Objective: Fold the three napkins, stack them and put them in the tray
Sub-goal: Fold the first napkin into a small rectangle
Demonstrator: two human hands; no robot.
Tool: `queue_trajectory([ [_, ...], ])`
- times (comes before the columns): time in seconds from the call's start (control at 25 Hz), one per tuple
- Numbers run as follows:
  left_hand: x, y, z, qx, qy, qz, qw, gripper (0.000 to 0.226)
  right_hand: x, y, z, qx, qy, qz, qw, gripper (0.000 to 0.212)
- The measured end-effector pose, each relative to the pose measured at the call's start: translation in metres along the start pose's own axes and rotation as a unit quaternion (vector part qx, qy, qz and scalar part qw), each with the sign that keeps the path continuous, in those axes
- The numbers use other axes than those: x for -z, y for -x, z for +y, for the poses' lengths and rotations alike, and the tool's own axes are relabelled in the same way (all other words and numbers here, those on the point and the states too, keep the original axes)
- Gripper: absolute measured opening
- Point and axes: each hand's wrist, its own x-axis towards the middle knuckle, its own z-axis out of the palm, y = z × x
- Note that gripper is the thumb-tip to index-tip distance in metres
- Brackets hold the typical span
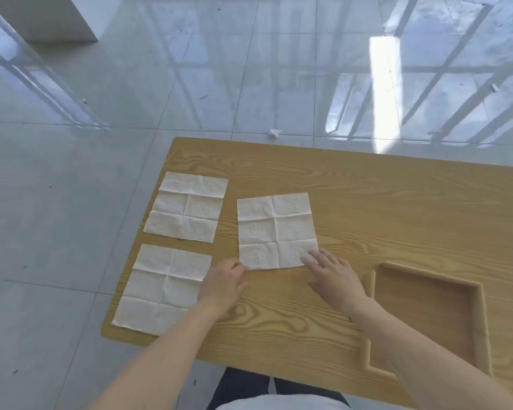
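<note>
Three white creased napkins lie unfolded and flat on the wooden table (pixel 367 208). One napkin (pixel 187 207) is at the far left, a second napkin (pixel 163 288) is at the near left, and the middle napkin (pixel 276 229) lies further right. My left hand (pixel 224 284) pinches the near left corner of the middle napkin. The fingertips of my right hand (pixel 333 276) rest spread on its near right corner. The wooden tray (pixel 477 321) sits at the near right, with my right forearm crossing its near left corner.
The table's left edge runs just beside the two left napkins. A crumpled bit of paper (pixel 274 133) lies on the glossy tiled floor beyond the far edge. Bare wood stretches across the far right of the table.
</note>
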Motion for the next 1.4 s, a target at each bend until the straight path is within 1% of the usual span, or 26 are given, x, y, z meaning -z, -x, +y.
queue_trajectory([
  [0.12,-0.011,-0.013,0.003,-0.025,-0.033,0.021,0.999,0.043,-0.009,-0.005,-0.002,-0.009,0.020,0.006,1.000,0.055],
  [0.2,-0.017,-0.018,0.002,-0.041,-0.063,0.015,0.997,0.046,-0.016,-0.004,-0.005,-0.017,0.026,0.014,0.999,0.050],
  [0.28,-0.022,-0.022,-0.004,-0.048,-0.065,0.014,0.997,0.045,-0.020,-0.005,-0.008,-0.031,0.018,0.032,0.999,0.047],
  [0.36,-0.025,-0.021,-0.008,-0.059,-0.060,0.039,0.996,0.037,-0.022,-0.007,-0.012,-0.043,0.009,0.064,0.997,0.042],
  [0.44,-0.027,-0.020,-0.010,-0.082,-0.062,0.079,0.992,0.023,-0.029,-0.006,-0.015,-0.044,0.009,0.111,0.993,0.032],
  [0.52,-0.033,-0.019,-0.016,-0.128,-0.084,0.113,0.982,0.012,-0.037,-0.002,-0.017,-0.032,0.026,0.141,0.989,0.021],
  [0.64,-0.040,-0.012,-0.025,-0.180,-0.109,0.130,0.969,0.017,-0.047,0.007,-0.023,-0.013,0.046,0.172,0.984,0.025],
  [0.76,-0.040,-0.007,-0.028,-0.188,-0.079,0.146,0.968,0.014,-0.050,0.015,-0.034,-0.015,0.012,0.182,0.983,0.023],
  [0.88,-0.034,0.003,-0.026,-0.206,-0.037,0.158,0.965,0.011,-0.050,0.025,-0.044,-0.033,-0.018,0.136,0.990,0.048],
  [0.92,-0.032,0.006,-0.025,-0.210,-0.025,0.157,0.965,0.013,-0.050,0.027,-0.046,-0.039,-0.018,0.127,0.991,0.051],
  [1.0,-0.026,0.013,-0.026,-0.218,-0.003,0.150,0.964,0.016,-0.049,0.028,-0.047,-0.051,-0.017,0.129,0.990,0.045],
  [1.08,-0.022,0.018,-0.026,-0.230,0.012,0.140,0.963,0.018,-0.048,0.028,-0.046,-0.052,-0.010,0.155,0.986,0.037],
  [1.2,-0.016,0.022,-0.027,-0.212,0.028,0.142,0.966,0.020,-0.048,0.031,-0.044,-0.044,-0.014,0.177,0.983,0.027],
  [1.32,-0.013,0.023,-0.031,-0.195,0.035,0.148,0.969,0.017,-0.045,0.038,-0.045,-0.044,-0.058,0.183,0.980,0.012],
  [1.4,-0.016,0.025,-0.036,-0.200,0.039,0.141,0.969,0.010,-0.045,0.042,-0.049,-0.042,-0.086,0.176,0.980,0.008],
])
